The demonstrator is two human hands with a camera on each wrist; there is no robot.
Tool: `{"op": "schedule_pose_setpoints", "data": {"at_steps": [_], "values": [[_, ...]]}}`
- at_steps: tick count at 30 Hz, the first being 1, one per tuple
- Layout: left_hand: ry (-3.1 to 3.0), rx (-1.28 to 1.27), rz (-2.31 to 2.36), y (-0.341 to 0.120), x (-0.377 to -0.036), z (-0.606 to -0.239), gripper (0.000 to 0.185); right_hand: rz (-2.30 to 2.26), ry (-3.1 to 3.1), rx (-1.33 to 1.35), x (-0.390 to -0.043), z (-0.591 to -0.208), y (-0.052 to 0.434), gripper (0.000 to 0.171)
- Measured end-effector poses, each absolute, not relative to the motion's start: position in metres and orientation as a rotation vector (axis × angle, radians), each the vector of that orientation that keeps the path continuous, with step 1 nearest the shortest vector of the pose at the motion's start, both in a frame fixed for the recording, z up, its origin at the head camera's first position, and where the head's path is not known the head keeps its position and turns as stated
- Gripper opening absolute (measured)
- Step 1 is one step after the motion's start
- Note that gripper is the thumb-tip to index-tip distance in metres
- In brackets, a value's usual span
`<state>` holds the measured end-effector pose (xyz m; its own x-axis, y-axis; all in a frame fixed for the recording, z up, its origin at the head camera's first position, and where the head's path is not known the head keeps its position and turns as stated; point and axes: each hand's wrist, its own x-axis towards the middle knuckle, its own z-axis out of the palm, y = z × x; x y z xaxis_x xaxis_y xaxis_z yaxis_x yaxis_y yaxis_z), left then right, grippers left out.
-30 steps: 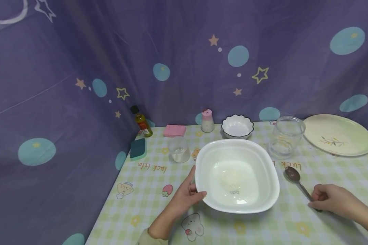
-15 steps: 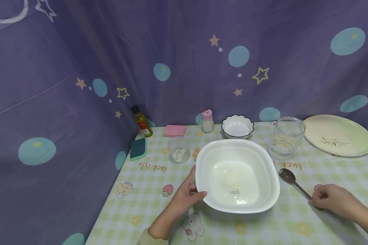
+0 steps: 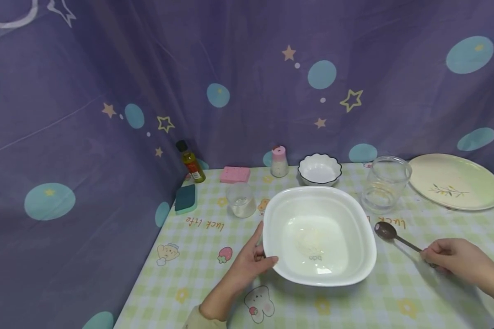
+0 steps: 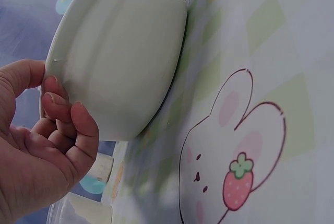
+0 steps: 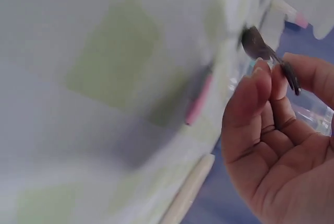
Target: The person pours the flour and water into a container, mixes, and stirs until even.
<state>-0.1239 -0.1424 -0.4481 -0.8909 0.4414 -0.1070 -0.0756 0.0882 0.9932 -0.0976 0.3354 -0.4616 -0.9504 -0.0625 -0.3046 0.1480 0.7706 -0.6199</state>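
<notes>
- The right hand [image 3: 457,261] pinches the handle end of the spoon [image 3: 391,234] – the right wrist view shows the thumb and fingers [image 5: 261,85] closed on the thin handle.
- The spoon lies low over the table [image 3: 197,256], just to the right of the big white bowl [image 3: 354,214]. I cannot tell if its round end touches the cloth.
- The long line of the spoon runs from the hand up and to the left, so the round end points at the right rim of the bowl and sits near it, not touching.
- The left hand [image 3: 249,265] grips the left rim of the bowl – thumb on top of the rim, fingers [image 4: 68,125] curled under the outside wall.
- The bowl sits flat in the middle of the table and has a little pale stuff at the bottom.
- The right hand is the nearer one to the spoon; the left hand is on the far side of the bowl.
- Behind the spoon stands a glass jar [image 3: 384,183], and a flat plate [image 3: 457,183] lies farther right, near the table edge.
- There is open room between the spoon and the near edge of the table.
- A small glass [image 3: 240,200] stands left of the bowl, behind the left hand.
</notes>
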Motion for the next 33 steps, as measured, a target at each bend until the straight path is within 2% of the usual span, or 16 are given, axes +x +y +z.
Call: {"op": "schedule_pose_setpoints", "data": {"at_steps": [9,21,26,33], "values": [[1.996,0.368,1.852,-0.142,-0.125,-0.447,0.095,-1.117,2.733,0.077,-0.101,-0.436,0.342,0.037],[1.980,0.367,1.870,-0.142,-0.124,-0.448,0.094,-1.395,2.894,0.087,-0.110,-0.409,0.334,0.029],[1.980,0.365,1.874,-0.142,-0.124,-0.448,0.095,-1.545,2.811,0.019,-0.115,-0.403,0.328,0.019],[1.989,0.363,1.873,-0.142,-0.124,-0.448,0.095,-1.626,2.657,-0.113,-0.128,-0.398,0.306,0.016]]}}
